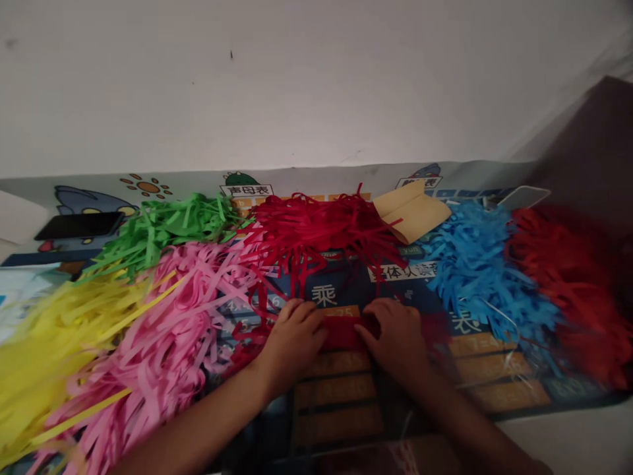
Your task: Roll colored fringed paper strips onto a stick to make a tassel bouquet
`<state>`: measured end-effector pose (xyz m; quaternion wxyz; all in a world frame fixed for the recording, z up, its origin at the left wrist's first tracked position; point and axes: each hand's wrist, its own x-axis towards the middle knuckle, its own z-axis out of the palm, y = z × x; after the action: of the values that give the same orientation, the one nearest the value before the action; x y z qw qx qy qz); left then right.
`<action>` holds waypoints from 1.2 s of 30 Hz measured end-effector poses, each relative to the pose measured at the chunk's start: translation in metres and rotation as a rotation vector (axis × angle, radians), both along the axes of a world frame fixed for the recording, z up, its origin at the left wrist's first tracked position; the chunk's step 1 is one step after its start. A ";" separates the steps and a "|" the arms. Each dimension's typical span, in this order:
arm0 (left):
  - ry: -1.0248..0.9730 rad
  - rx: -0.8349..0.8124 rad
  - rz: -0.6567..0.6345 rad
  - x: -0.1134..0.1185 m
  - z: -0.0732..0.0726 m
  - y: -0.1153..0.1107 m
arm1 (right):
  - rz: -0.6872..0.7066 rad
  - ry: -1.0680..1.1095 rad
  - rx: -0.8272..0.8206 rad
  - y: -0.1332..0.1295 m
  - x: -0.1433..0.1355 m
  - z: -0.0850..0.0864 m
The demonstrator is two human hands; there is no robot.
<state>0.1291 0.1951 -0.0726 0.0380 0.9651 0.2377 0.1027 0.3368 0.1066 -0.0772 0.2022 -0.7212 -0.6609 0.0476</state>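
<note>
Far left, a pale packet (24, 290) at the edge of the view, beside a heap of yellow strips (54, 356). Behind, one black phone (79, 225), lying flat on the printed mat (341, 415). Next, a bunch of green strips (173, 227), touching a long heap of pink strips (148, 330), which has a few yellow lengths across it. Then the left hand (297, 330), palm down, fingers bent and close together over the left end of a flat red band (345, 332). Band lies at the middle of the mat, between the two hands, with loose red fringe to the outer side of each. Behind it, a wide pile of crimson strips (321, 227). Then the right hand (395, 330) at the band's right end, fingers curled, a small gap between thumb and forefinger; in this dim light one cannot tell how firmly either hand pinches the band. Beyond, a folded sheet of tan paper (415, 211), touching the crimson pile; a heap of blue strips (484, 264); a pale flat object (525, 197) behind these; lastly, a heap of scarlet strips (568, 290) beside the blue.
</note>
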 end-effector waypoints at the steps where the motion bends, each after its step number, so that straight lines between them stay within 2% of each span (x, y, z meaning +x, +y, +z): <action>1: 0.034 0.002 -0.087 -0.002 -0.001 0.000 | 0.084 -0.049 0.051 -0.006 0.002 0.004; 4: 0.129 -0.002 -0.171 -0.007 0.000 -0.002 | 0.395 -0.191 0.105 -0.021 0.010 0.007; 6: 0.130 0.002 -0.165 -0.009 0.002 -0.004 | 0.496 -0.260 0.147 -0.024 0.015 0.001; 8: 0.091 0.003 -0.149 -0.009 0.003 -0.005 | 0.498 -0.256 0.214 -0.020 0.021 -0.006; 11: 0.030 0.027 -0.144 -0.008 -0.001 -0.004 | 0.431 -0.181 0.263 -0.008 0.029 -0.012; 16: -0.086 0.112 -0.098 -0.010 -0.012 0.000 | 0.358 -0.097 0.202 -0.002 0.029 0.000; 20: -0.140 0.113 -0.074 -0.014 -0.018 0.001 | 0.251 -0.127 0.194 -0.011 0.003 0.009; 25: -0.164 0.066 -0.064 -0.019 -0.020 0.002 | 0.317 -0.180 0.268 -0.010 -0.022 -0.008; 29: -0.203 0.049 -0.073 -0.024 -0.020 0.000 | 0.300 -0.144 0.288 -0.009 -0.012 -0.019; 33: -0.202 0.082 -0.116 -0.028 -0.020 -0.007 | 0.402 -0.114 0.272 -0.011 0.003 -0.025; 36: -0.232 0.013 -0.064 -0.030 -0.019 -0.011 | 0.381 0.006 0.208 -0.010 0.013 -0.030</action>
<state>0.0988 0.1845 -0.0917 0.0621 0.9540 0.2003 0.2142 0.3500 0.0970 -0.1067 0.2650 -0.5581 -0.7861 0.0185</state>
